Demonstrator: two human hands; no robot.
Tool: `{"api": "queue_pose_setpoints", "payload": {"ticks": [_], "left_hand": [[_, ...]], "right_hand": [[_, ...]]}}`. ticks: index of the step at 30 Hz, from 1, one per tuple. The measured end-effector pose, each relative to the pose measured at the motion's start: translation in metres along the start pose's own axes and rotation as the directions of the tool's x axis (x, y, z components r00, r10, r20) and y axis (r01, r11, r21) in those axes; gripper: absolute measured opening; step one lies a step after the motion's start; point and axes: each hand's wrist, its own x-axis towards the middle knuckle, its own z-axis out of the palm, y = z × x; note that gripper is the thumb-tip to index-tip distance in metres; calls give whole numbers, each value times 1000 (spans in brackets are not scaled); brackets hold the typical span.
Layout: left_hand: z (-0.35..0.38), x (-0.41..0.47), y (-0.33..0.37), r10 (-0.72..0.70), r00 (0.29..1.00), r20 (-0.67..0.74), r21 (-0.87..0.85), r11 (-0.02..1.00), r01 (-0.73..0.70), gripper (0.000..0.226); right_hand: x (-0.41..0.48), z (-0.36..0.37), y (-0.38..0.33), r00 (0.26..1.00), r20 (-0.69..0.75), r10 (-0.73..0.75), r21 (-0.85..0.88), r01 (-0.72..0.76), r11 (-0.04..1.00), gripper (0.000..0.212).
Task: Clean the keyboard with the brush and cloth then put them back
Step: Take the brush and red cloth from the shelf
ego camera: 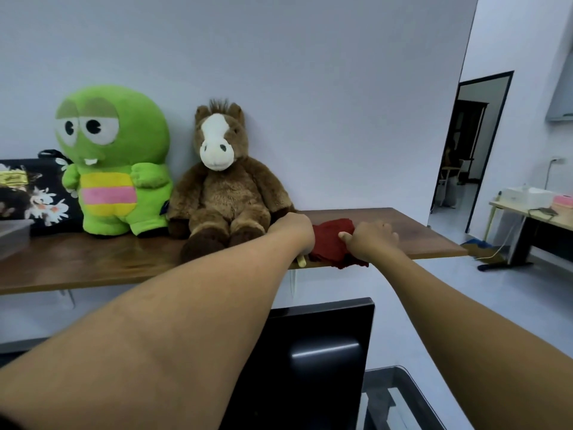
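Note:
A crumpled dark red cloth (331,242) lies on the wooden wall shelf (418,240), near its front edge. My right hand (373,240) rests on the cloth's right side, fingers curled around it. My left hand (293,232) is closed just left of the cloth, over a pale brush handle (301,261) whose end pokes out below the wrist at the shelf's edge. The rest of the brush is hidden under my hand. The keyboard is not in view.
A brown plush horse (221,184) sits right beside my left hand, a green plush toy (113,162) further left, then a black floral bag (31,193). A dark monitor (313,352) stands below the shelf. A desk (533,212) and doorway are at right.

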Motion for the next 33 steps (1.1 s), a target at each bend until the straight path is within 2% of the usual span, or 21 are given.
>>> {"api": "queue_pose_setpoints", "payload": {"ticks": [2,5,8,10,12,15,17,19,22,25,27,30,33], "left_hand": [[1,3,0,0,1000,-20,-6,1000,0,15],[1,5,0,-5,1000,13,20,1000,4,21],[1,1,-1,-27,998,56,24,999,26,23],[-2,-2,-2,-39,993,114,26,999,36,31],[-6,-6,-2,-55,988,143,-38,997,61,31],[-18,-16,3,38,998,40,-169,985,-31,27],[-29,-28,12,68,997,-25,-309,948,-72,22],[-43,-44,25,105,991,-83,-468,874,-132,20],[-64,-77,50,198,973,-121,-619,751,-230,15],[-72,-121,78,313,944,-108,-752,595,-283,19],[-63,-152,93,381,922,-65,-801,531,-276,21],[-26,-199,107,469,883,36,-809,533,-250,18],[34,-237,102,465,876,131,-764,611,-209,18]], "right_hand": [[2,1,-3,1000,9,0,48,0,999,50],[1,1,-7,999,24,-24,138,20,990,29],[-9,2,-9,997,-36,-66,102,69,992,15],[-12,2,-6,996,-63,-55,174,65,983,21],[-15,-6,-1,998,-48,-33,350,47,936,32],[-19,-27,9,996,-74,-41,514,73,854,36],[-26,-48,18,987,-157,-45,496,118,860,33],[-37,-69,32,969,-245,-35,452,146,880,26],[-61,-98,63,947,-320,6,440,143,887,24],[-94,-116,98,943,-333,29,383,107,917,25],[-124,-118,119,952,-302,45,359,70,931,25],[-179,-103,148,969,-231,87,364,3,931,23],[-233,-61,168,982,-131,133,394,-71,916,16]]}}
